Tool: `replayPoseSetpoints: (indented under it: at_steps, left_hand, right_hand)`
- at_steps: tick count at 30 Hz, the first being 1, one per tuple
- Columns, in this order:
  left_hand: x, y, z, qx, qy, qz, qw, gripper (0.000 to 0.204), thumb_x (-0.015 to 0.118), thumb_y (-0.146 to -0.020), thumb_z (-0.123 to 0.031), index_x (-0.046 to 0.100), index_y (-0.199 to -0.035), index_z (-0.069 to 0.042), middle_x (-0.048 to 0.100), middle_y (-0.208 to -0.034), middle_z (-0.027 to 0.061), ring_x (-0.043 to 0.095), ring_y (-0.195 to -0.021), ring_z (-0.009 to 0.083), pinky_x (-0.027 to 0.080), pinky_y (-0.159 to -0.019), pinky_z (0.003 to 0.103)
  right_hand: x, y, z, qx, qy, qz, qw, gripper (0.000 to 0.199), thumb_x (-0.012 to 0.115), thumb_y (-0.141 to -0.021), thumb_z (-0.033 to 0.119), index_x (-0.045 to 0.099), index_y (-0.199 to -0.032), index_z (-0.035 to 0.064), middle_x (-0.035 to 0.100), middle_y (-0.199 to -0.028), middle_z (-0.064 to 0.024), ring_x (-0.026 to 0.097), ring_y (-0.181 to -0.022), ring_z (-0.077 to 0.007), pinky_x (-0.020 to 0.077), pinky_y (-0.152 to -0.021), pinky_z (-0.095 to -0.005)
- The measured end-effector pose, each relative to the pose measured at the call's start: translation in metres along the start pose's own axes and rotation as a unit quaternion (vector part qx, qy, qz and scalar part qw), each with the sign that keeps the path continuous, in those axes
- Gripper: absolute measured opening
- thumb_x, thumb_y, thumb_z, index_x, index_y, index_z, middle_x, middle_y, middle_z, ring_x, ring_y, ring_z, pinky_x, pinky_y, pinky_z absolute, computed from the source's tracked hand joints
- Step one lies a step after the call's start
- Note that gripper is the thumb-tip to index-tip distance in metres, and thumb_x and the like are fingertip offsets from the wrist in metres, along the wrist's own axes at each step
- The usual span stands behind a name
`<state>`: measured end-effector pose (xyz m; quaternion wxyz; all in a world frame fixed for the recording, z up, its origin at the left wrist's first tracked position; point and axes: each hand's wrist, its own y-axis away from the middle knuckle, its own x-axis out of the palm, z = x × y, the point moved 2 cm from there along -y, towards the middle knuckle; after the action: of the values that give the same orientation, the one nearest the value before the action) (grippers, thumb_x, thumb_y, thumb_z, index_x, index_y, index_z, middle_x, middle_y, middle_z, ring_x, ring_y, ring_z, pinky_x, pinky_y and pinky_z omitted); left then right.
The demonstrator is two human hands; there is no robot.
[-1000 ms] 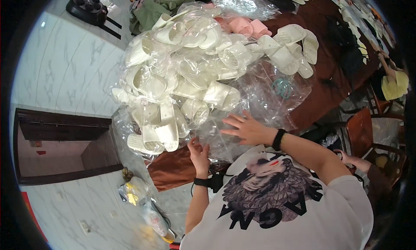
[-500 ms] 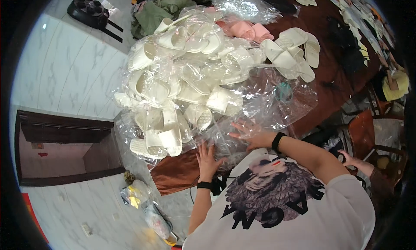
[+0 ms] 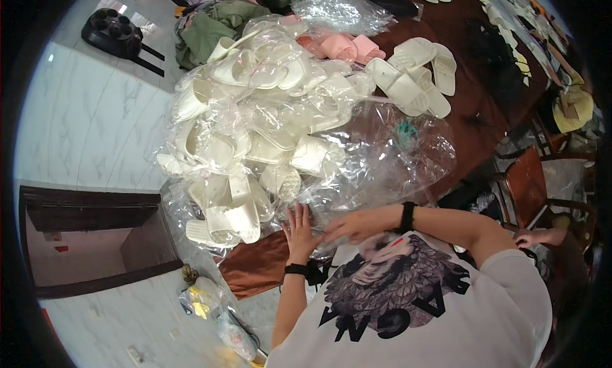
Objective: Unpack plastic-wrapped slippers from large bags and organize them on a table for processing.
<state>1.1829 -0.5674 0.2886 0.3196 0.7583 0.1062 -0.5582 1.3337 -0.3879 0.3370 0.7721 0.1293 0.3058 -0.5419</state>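
Note:
My left hand (image 3: 299, 235) rests with fingers spread on the near edge of a large clear plastic sheet or bag (image 3: 376, 161). Close beside it, my right hand (image 3: 362, 225) lies over the same plastic, its fingers pointing left and loosely bent. No object shows in either hand. Just beyond my left hand, a heap of white slippers (image 3: 241, 216) spreads across the table, many in clear plastic. A teal patch (image 3: 406, 133) shows in the plastic on the right.
Pink slippers (image 3: 339, 47) and a bare white group (image 3: 408, 81) lie at the back on the brown-red tabletop (image 3: 472, 107). Green cloth (image 3: 217, 29) is heaped at the far left. A wooden chair (image 3: 526, 180) stands right, with another person's hand (image 3: 526, 238) nearby.
My right hand has drawn left and nearer, from spread on the plastic to beside my left hand. My left hand stays on the plastic's near edge. The view has shifted slightly.

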Motion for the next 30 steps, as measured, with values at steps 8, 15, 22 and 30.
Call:
replayPoseSetpoints:
  at_steps: [8, 15, 22, 30]
  left_hand:
    - [0.005, 0.002, 0.008, -0.02, 0.006, -0.024, 0.999, 0.118, 0.077, -0.064, -0.055, 0.011, -0.153, -0.016, 0.007, -0.16, 0.007, -0.001, -0.147, 0.0326, 0.008, -0.111, 0.064]
    - [-0.002, -0.002, -0.002, -0.016, 0.01, -0.01, 1.0, 0.118, 0.078, -0.062, -0.055, 0.012, -0.153, -0.018, 0.009, -0.16, 0.0069, 0.002, -0.147, 0.0312, 0.007, -0.113, 0.061]
    - [0.033, 0.005, 0.031, 0.011, 0.049, -0.053, 0.997, 0.088, 0.071, -0.076, -0.036, 0.028, -0.148, -0.013, 0.018, -0.157, 0.0125, 0.014, -0.145, 0.0346, 0.008, -0.112, 0.062]
    - [-0.053, 0.037, 0.014, -0.131, 0.439, -0.243, 0.855, 0.027, 0.053, -0.087, 0.003, 0.061, -0.113, 0.001, 0.062, -0.118, 0.0142, 0.057, -0.113, 0.0282, 0.048, -0.09, 0.034]
  right_hand:
    - [-0.124, 0.018, 0.087, 0.184, 0.279, -0.156, 0.93, 0.053, 0.063, -0.084, 0.017, 0.048, -0.135, 0.0171, 0.045, -0.141, -0.0085, 0.04, -0.132, -0.0283, 0.0328, -0.108, -0.0471]
    - [-0.093, 0.054, -0.004, 0.208, 0.305, -0.132, 0.92, 0.041, 0.061, -0.081, 0.017, 0.058, -0.122, 0.0147, 0.052, -0.135, -0.0091, 0.05, -0.125, -0.029, 0.0351, -0.109, -0.0445]
    - [-0.041, -0.004, 0.038, 0.052, 0.094, -0.024, 0.994, 0.027, 0.053, -0.091, 0.021, 0.063, -0.114, 0.0116, 0.06, -0.121, -0.0127, 0.058, -0.111, -0.0317, 0.0492, -0.091, -0.038]
    - [0.011, -0.012, -0.032, 0.088, -0.027, -0.036, 0.995, 0.034, 0.049, -0.095, 0.032, 0.064, -0.106, 0.0042, 0.059, -0.113, -0.0181, 0.058, -0.1, -0.0363, 0.0453, -0.089, -0.0446]
